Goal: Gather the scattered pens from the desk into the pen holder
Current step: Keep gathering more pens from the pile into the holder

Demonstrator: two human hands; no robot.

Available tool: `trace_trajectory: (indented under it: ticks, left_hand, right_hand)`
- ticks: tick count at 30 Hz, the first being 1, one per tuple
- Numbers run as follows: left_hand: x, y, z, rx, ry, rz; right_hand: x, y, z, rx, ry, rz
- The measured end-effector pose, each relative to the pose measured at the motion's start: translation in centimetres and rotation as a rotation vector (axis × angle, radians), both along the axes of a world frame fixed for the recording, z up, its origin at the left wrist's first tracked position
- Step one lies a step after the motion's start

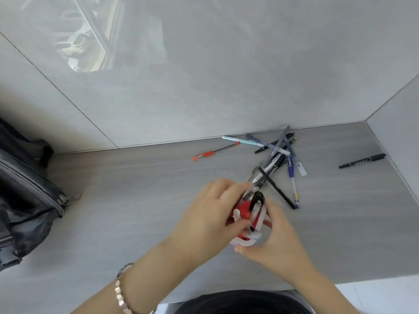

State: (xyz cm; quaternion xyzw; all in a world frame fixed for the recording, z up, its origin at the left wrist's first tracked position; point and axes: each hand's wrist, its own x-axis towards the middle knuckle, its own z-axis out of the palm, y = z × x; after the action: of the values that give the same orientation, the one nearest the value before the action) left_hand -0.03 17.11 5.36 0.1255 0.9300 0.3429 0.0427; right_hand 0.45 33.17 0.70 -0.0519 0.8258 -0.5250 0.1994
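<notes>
A red pen holder with a white rim (258, 225) stands on the grey desk, with a few pens standing in it, one of them black (257, 201). My left hand (210, 214) wraps its left side, fingers over the top. My right hand (276, 236) cups its right and near side. A pile of several pens (277, 155) lies beyond the holder near the wall. A red pen (214, 151) lies to the left of the pile. A black marker (362, 160) lies apart at the far right.
A dark grey zipped bag (25, 191) sits at the left end of the desk. A grey wall runs along the back, and a side wall (399, 132) closes off the right. The desk's near edge (249, 288) is just below my forearms.
</notes>
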Motion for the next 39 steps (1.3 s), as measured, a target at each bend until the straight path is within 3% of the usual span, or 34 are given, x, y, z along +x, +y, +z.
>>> trace_trajectory:
  ticks: [3,6,10,12,13,15,17,22,28,33,39]
  left_hand:
    - [0.1,-2.5,-0.1,0.165,-0.138,0.07]
    - [0.4,-4.2,-1.5,0.14,-0.353,-0.068]
    - [1.0,-4.1,-3.6,0.22,-0.216,-0.023]
    - [1.2,-3.8,-4.0,0.253,-0.197,0.073]
    - [1.3,-3.7,-4.2,0.264,-0.191,0.119]
    - [1.5,-3.4,-4.7,0.259,-0.17,0.192]
    - [1.4,-3.2,-5.2,0.282,-0.156,0.263]
    - [1.2,-2.8,-6.3,0.339,-0.152,0.38]
    - [0.9,-2.5,-7.0,0.334,-0.15,0.393]
    - [0.4,-1.8,-7.2,0.346,-0.151,0.409]
    - [0.1,-1.8,-7.9,0.352,-0.175,0.406]
  right_hand:
    - [-0.3,0.2,0.2,-0.005,-0.014,0.024]
    - [-0.9,-0.4,0.8,-0.014,-0.023,0.083]
    - [-2.2,-0.7,1.4,0.039,-0.109,0.296]
    - [-4.0,0.4,0.4,0.169,-0.121,0.406]
    - [-5.1,1.1,-0.6,0.279,-0.053,0.384]
    - [-7.4,2.6,-2.7,0.46,0.077,0.135]
    - [-9.2,3.7,-4.3,0.575,0.069,-0.117]
    - [-10.1,4.1,-8.2,0.837,0.085,0.046]
    - [-11.2,5.4,-8.5,0.642,0.069,-0.439]
    - [-12.1,6.6,-8.7,0.634,-0.045,-0.391]
    - [-9.4,5.4,-2.3,0.175,0.095,-0.439]
